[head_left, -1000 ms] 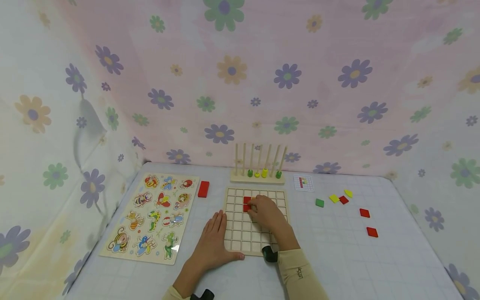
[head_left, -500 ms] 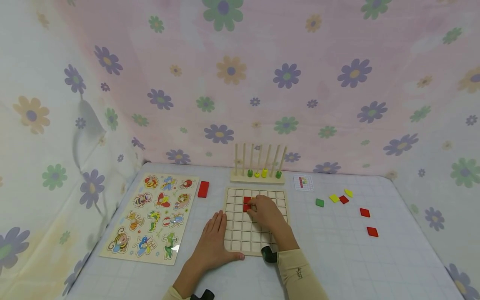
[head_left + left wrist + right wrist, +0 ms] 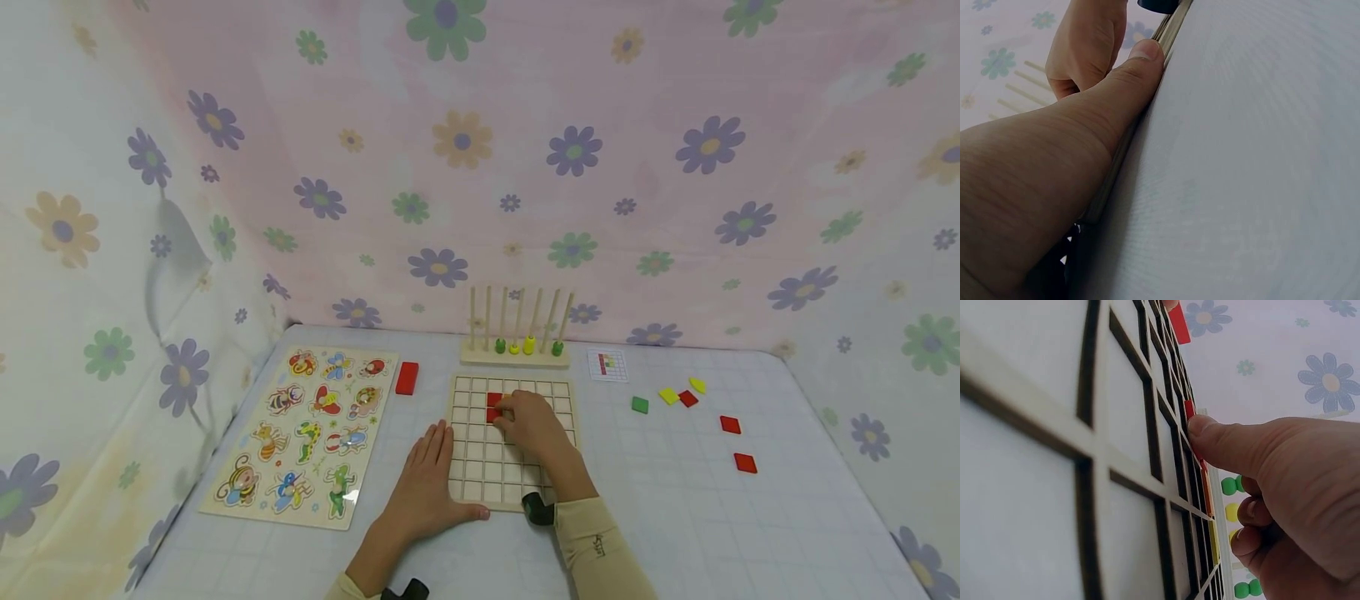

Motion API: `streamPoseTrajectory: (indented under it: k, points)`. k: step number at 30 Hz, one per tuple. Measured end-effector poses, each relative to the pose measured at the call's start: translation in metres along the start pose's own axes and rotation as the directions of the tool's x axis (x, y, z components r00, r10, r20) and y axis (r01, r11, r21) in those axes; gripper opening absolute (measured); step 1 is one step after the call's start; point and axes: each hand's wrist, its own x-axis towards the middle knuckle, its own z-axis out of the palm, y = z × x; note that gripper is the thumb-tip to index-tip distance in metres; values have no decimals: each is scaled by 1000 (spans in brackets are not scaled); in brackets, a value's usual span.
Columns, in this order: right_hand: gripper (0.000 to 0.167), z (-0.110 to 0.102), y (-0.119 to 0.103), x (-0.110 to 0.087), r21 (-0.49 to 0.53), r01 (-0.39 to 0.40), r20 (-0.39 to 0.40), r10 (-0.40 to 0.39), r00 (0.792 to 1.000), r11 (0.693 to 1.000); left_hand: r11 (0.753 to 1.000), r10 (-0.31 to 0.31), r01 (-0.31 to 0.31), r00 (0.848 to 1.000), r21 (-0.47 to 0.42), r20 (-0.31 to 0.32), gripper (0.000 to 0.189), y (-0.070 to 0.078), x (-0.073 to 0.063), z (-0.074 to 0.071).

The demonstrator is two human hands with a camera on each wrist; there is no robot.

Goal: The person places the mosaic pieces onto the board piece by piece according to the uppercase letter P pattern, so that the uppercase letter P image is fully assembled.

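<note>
A wooden grid board [image 3: 468,450] lies flat on the table in the head view, with red tiles [image 3: 492,401] in its upper cells. My left hand [image 3: 423,492] rests with straight fingers along the board's left edge. Its thumb [image 3: 1145,51] lies against the near edge in the left wrist view. Over the upper middle of the grid, my right hand [image 3: 534,425] has curled fingers, the thumb and fingertips at a red tile [image 3: 1189,412]. Orange and yellow tiles [image 3: 1213,540] sit just beyond it in the right wrist view. The palm hides part of the grid.
Behind the board stands a wooden peg rack [image 3: 480,358] with green and yellow beads. Left are an insect puzzle board [image 3: 262,510] and a red block [image 3: 407,378]. A pattern card [image 3: 607,375], a green tile [image 3: 640,405] and several red and yellow pieces [image 3: 730,425] lie right.
</note>
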Motion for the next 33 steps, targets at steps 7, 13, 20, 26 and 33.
streamPoseTrajectory:
  k: [7,13,20,26,33]
  points:
    - [23,0,0,-1,10,8,-8,-8,1000,1000,1000,2,-2,1000,-4,5,138,2,0,-2]
    - [27,-7,0,-5,45,0,-30,1,1000,999,1000,3,-3,1000,0,7,139,1,0,-2]
    - [32,-19,14,-13,67,-46,-42,49,998,997,1000,-3,3,1000,-12,4,139,2,0,-1]
    - [36,-31,39,-26,104,-107,-36,112,993,989,1000,-6,6,1000,-8,2,139,1,-1,0]
    - [36,-48,68,-40,142,-191,-82,204,976,971,999,2,-2,1000,-33,-1,138,2,-1,-3]
